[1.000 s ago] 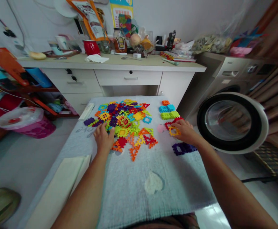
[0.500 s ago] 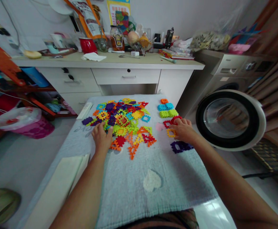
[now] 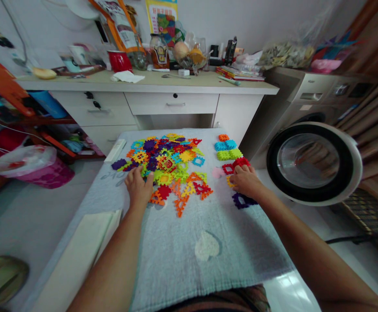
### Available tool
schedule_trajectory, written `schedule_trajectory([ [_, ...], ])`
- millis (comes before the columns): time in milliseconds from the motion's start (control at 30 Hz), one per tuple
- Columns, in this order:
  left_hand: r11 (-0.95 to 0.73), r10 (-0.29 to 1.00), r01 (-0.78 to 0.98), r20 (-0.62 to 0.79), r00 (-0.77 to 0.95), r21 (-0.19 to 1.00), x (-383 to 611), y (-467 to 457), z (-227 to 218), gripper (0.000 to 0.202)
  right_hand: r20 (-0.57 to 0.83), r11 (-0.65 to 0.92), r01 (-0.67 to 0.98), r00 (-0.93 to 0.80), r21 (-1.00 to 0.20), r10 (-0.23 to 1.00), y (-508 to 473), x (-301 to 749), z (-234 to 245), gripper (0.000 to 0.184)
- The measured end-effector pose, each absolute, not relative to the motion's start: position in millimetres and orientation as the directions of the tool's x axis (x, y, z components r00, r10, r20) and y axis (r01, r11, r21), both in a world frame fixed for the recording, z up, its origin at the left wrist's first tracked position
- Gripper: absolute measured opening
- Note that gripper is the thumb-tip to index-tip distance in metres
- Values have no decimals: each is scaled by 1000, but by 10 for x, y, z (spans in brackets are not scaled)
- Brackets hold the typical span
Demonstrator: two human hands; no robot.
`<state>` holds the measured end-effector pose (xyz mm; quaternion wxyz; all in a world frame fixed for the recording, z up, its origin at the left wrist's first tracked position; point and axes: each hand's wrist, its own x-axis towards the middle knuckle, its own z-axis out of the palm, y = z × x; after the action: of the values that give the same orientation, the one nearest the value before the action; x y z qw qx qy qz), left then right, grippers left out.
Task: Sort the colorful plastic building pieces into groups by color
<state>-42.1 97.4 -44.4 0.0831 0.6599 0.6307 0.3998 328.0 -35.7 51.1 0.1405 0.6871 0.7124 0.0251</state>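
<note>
A heap of colourful plastic interlocking blocks (image 3: 166,162) lies on the cloth-covered table, made of notched squares and triangles. My left hand (image 3: 138,184) rests at the heap's near left edge, fingers apart and holding nothing. On the right, sorted blocks form short rows by colour: an orange block (image 3: 223,137), blue blocks (image 3: 225,145), green blocks (image 3: 229,154), red blocks (image 3: 240,162) and dark purple blocks (image 3: 241,200). Between the red and purple rows, my right hand (image 3: 245,180) has its fingers closed over a yellow-orange block (image 3: 230,182), largely covering it.
A white counter (image 3: 163,84) with jars, a red pot (image 3: 120,61) and books stands beyond the table. To the right, a washing machine has its round door (image 3: 314,164) swung out. A pink bin (image 3: 42,167) is on the floor at left; folded white material (image 3: 81,242) lies nearer.
My right hand has shifted slightly left, covering more of the yellow-orange block and uncovering more of the red row. My left hand has stayed in place.
</note>
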Motion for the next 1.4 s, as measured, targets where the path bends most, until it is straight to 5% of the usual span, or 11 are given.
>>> schedule_trajectory([
  [600, -180, 902, 767, 414, -120, 615, -407, 948, -419, 47, -129, 62, 962, -28, 266, 991, -416, 3274, 515, 25],
  [767, -183, 898, 773, 424, -120, 607, -407, 948, -428, 47, -120, 45, 985, -25, 169, 993, -414, 3353, 585, 19],
  [933, -188, 897, 780, 427, -110, 597, -425, 970, -451, 48, 43, -18, 1000, 19, -19, 999, -231, 3747, 729, 30],
  [1200, -182, 903, 783, 416, -106, 595, -423, 976, -447, 52, 47, -157, 986, 154, 54, 987, 77, 4112, 531, 66],
  [1400, -180, 906, 781, 410, -105, 598, -427, 968, -441, 51, 4, -207, 978, 207, 40, 978, 128, 4065, 456, 62],
])
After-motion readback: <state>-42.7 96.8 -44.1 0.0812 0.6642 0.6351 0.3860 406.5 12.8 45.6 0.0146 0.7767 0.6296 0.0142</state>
